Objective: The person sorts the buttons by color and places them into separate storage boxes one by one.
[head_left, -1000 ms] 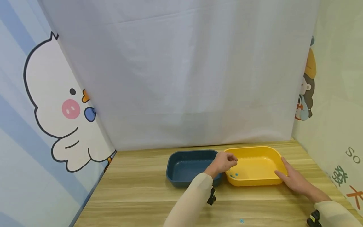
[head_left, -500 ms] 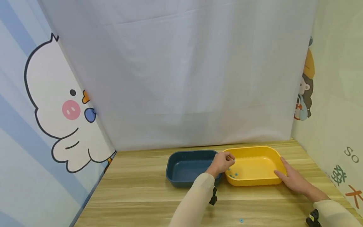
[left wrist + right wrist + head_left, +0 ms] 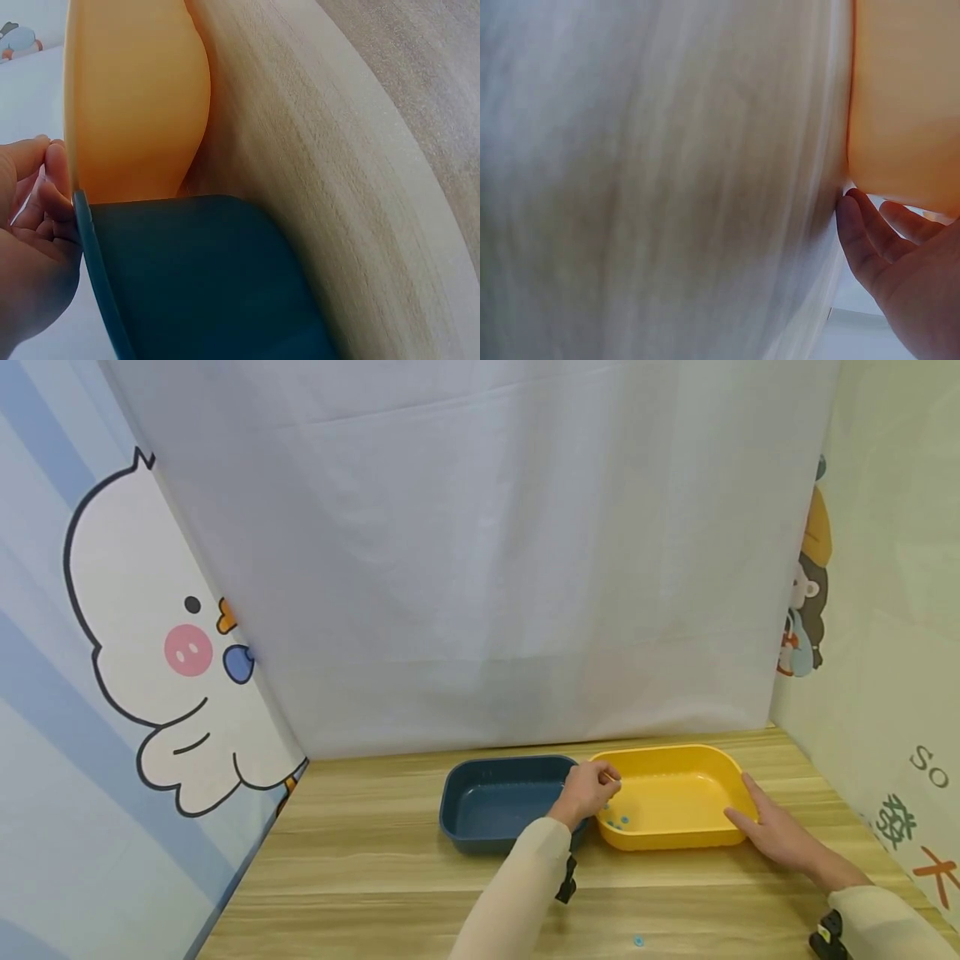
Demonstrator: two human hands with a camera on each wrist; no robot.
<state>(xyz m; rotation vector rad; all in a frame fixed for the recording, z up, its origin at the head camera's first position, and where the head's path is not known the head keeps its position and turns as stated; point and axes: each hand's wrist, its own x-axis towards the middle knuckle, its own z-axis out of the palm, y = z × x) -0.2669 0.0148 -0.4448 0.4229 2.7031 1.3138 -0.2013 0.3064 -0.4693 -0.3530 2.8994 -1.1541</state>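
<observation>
In the head view, a yellow plastic tray [image 3: 678, 840] stands to the right of a dark blue tray [image 3: 480, 846], their ends close together. Several small blue ring-like pieces [image 3: 625, 820] lie in the yellow tray's near left corner. My left hand [image 3: 587, 789] reaches across the blue tray, its fingers bent and their tips together over the yellow tray's left end. I cannot tell whether a small piece is between those fingertips. At the yellow tray's near right corner, my right hand [image 3: 780, 835] holds the rim, thumb over the edge and fingers along the outside.
One small blue ring [image 3: 639, 941] lies alone on the wood-grain table [image 3: 360, 893] near the front. A white curtain [image 3: 480, 568] hangs behind the trays. Printed panels stand at both sides, a cartoon duck [image 3: 135, 610] on the left one.
My left hand has shifted slightly left from over the yellow tray, and one more blue piece shows below its fingers. The right hand keeps its place on the rim.
</observation>
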